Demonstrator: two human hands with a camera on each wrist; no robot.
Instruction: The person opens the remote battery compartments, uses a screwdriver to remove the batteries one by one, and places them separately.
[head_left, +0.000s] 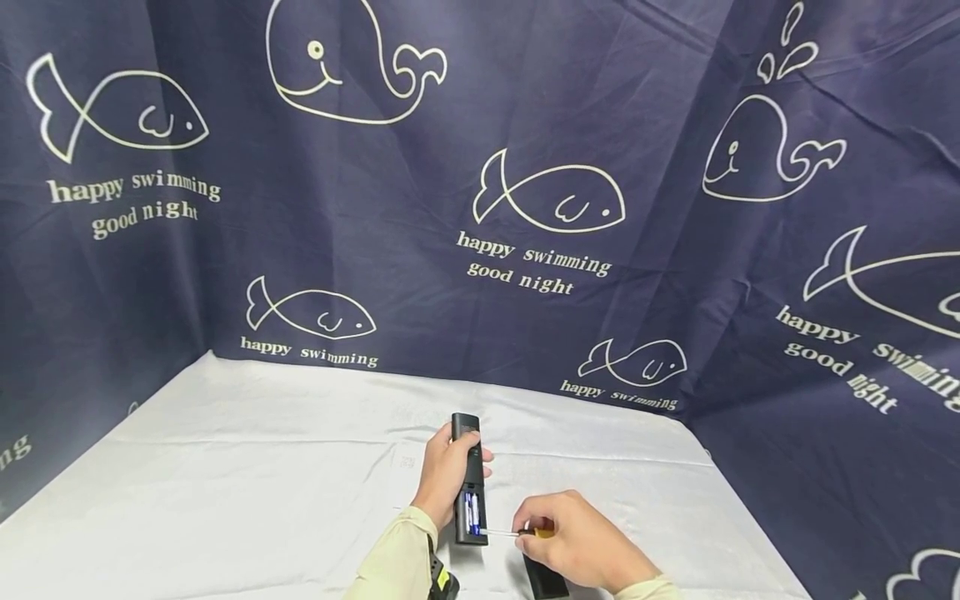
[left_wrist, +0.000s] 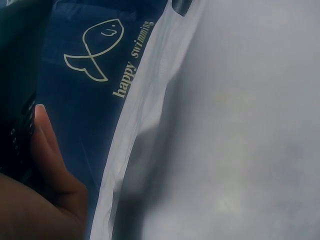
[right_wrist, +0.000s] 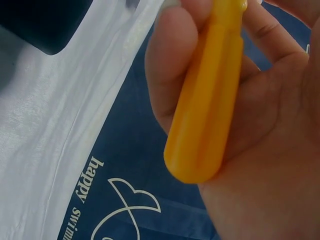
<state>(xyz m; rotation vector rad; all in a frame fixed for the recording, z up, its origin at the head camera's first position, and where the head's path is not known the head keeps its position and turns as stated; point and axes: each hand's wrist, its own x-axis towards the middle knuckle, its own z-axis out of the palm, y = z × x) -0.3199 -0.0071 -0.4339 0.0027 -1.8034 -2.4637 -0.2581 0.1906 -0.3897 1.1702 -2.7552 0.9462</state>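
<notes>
At the frame's lower centre, the left hand [head_left: 446, 468] grips the remote [head_left: 474, 475], batteries [head_left: 472, 508] facing up, seemingly for access; the right hand [head_left: 576, 537] pinches a screwdriver [right_wrist: 205, 105], tip at their lower end.

The head camera faces forward and down at curtain [head_left: 420, 208] and table [head_left: 262, 492]. Tilted wrist cameras sit close to left hand [head_left: 444, 472] and right hand [head_left: 576, 535]. All views share curtain and table.
</notes>
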